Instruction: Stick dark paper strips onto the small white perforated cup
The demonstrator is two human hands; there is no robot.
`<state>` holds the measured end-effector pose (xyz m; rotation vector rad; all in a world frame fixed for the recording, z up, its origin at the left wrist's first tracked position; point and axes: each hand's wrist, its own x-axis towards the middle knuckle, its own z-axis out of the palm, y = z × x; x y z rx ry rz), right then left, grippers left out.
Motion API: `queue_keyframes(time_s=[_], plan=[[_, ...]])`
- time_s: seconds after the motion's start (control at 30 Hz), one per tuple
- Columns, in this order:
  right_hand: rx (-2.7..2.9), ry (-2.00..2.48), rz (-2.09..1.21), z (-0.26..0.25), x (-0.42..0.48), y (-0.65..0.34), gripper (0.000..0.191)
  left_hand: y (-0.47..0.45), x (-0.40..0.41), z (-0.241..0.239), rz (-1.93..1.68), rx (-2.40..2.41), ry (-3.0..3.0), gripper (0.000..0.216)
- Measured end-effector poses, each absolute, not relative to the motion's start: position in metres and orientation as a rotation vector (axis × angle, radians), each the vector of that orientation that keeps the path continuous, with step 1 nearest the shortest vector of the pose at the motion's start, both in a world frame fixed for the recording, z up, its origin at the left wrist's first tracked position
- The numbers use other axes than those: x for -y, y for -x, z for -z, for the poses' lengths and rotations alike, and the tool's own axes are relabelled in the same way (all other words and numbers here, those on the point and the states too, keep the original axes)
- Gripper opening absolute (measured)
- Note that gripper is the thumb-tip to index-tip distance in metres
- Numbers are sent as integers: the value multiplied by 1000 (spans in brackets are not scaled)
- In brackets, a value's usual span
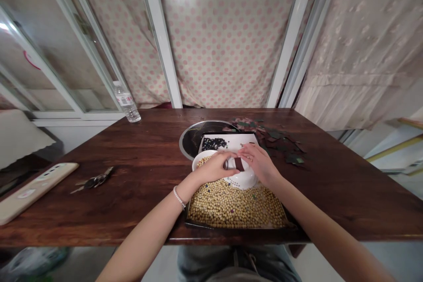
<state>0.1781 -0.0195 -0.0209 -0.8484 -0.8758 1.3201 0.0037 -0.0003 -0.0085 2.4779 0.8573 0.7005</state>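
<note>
The person's left hand [216, 166] and right hand [259, 163] meet over a white bowl [243, 179]. The bowl sits at the far end of a tray [194, 222] full of yellow beans [231, 205]. The tray lies at the near edge of the brown table [139, 172], right in front of the person.

Between the two hands is a small dark block [239, 164]. The fingers of both hands are curled in and pressed on it, the left from one side and the right from the other. It looks light and stiff, like a small magnet or a bit of wood, so a pinch on its two flat sides should hold it well. The beans look small, round and hard. They would likely roll away if the tray tips.

The hands hide most of the block, so it is hard to say what it is. They also cover part of the bowl, and one cannot tell what is in it.

Behind the bowl is a flat white sheet [238, 140] with a heap of tiny black bits [214, 143], too small to make out. A round metal pan [191, 139] peeks out behind it. Dark scraps [284, 143] lie toward the far right. Near the left edge are keys [94, 181] and a phone [33, 189], cut off by the table's edge. A water bottle [127, 102] stands at the far left corner.
</note>
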Motion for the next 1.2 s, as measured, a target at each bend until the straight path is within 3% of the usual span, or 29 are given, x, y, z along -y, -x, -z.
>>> queue_keyframes(time_s=[0.23,0.57,0.83,1.03,1.2], plan=[[912,859,-1334,23,21,-178,24,-5,2,7,-684,-878,-2472,41],[1081,981,-1225,18,30,-172,37,-6,4,5,-675,-885,-2508,38],[1132,927,-1244,17,31,-179,34,-5,2,7,-654,-871,-2515,41],[1358,1007,-943,14,26,-193,42,-4,4,4,-637,-846,-2491,39],[1659,1014,-882,19,29,-191,41,-5,4,3,-624,-847,-2510,35]])
